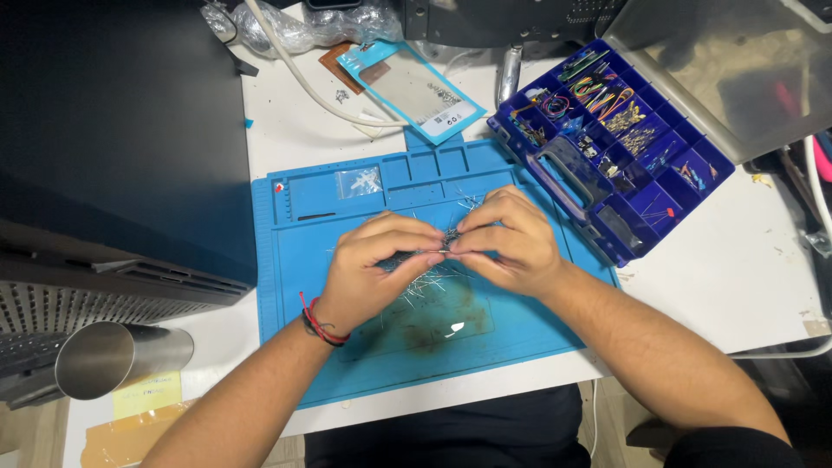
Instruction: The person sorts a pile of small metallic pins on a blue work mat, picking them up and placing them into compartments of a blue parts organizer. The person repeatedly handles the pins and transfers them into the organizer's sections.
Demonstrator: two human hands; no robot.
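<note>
My left hand (pixel 373 269) and my right hand (pixel 511 238) meet over a blue silicone work mat (pixel 295 260). Both pinch a small dark bundle of thin metal-legged electronic parts (pixel 449 236) between thumbs and fingertips. More thin wire-legged parts (pixel 429 282) lie scattered on the mat just below the hands. A red and black cord bracelet sits on my left wrist. The mat shows a dark stain (pixel 433 329) near its front.
An open blue compartment box (pixel 607 130) with several small parts and coloured wires stands at the right. A small clear bag (pixel 358 181) lies in a mat tray. A blue-edged packet (pixel 412 87), white cable (pixel 295 74), black device (pixel 121 130) and steel cylinder (pixel 113 355) surround the mat.
</note>
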